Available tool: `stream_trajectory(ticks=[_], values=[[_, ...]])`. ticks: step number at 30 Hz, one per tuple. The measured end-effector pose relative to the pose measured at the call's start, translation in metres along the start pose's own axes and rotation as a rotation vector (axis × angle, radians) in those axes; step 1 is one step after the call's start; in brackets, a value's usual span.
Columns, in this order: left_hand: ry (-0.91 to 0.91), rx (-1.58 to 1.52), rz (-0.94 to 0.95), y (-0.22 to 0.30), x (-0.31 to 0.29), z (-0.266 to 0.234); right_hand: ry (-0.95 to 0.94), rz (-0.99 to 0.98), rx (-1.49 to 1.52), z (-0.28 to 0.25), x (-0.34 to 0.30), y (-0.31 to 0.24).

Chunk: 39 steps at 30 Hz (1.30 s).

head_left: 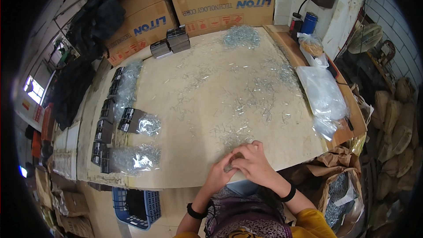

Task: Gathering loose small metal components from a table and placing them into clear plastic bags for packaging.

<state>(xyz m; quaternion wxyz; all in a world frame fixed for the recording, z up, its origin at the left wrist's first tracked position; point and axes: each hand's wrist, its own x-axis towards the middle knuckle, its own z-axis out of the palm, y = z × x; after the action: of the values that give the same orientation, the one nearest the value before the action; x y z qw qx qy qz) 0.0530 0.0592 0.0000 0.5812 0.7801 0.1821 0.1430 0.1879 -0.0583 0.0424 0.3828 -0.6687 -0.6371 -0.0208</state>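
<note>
At the near edge of the table (205, 119), my left hand (219, 174) and my right hand (253, 164) meet with curled fingers. Between them shows a little of something greyish, mostly hidden by the fingers, and I cannot make out what it is. Just beyond my fingertips lies a loose scatter of thin silvery metal pieces (231, 131), like small pins or nails. More of these spread over the middle and right of the tabletop, with a denser heap (241, 37) at the far side. A blue container (242, 187) shows partly below my hands.
Clear bags with dark header cards (128, 120) line the table's left side. Stacks of dark cards (177, 39) stand by the cardboard boxes (224, 2) at the back. Empty-looking plastic bags (321, 92) lie right. Below are a blue basket (136, 209) and a paper sack (341, 194) of metal pieces.
</note>
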Motion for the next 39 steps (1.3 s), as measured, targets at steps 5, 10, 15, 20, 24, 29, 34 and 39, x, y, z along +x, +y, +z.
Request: stream_trajectory(ticks=[5,10,15,20,24,29,34,39], values=[[0.041,-0.158,0.028,-0.008,0.0,-0.002,0.085,0.138,0.146,-0.012,0.005,0.002],[-0.01,-0.306,-0.046,-0.007,0.001,-0.007,-0.044,0.314,0.339,-0.001,-0.011,0.031],[0.087,-0.109,0.002,0.002,0.005,-0.02,0.003,0.376,0.317,0.006,0.006,0.053],[0.34,0.184,-0.027,0.009,0.022,-0.07,-0.069,0.455,-0.34,-0.008,0.017,0.125],[0.633,0.323,-0.101,-0.034,0.044,-0.162,-0.241,0.444,-0.28,-0.011,0.001,0.112],[0.78,0.729,-0.188,-0.066,0.053,-0.234,0.135,0.49,-0.224,-0.048,-0.047,0.096],[0.947,1.105,-0.302,-0.061,0.06,-0.23,0.807,0.705,-0.338,-0.116,-0.139,0.183],[0.844,1.084,-0.148,-0.023,0.043,-0.183,0.622,0.705,-0.641,-0.128,-0.164,0.242]])
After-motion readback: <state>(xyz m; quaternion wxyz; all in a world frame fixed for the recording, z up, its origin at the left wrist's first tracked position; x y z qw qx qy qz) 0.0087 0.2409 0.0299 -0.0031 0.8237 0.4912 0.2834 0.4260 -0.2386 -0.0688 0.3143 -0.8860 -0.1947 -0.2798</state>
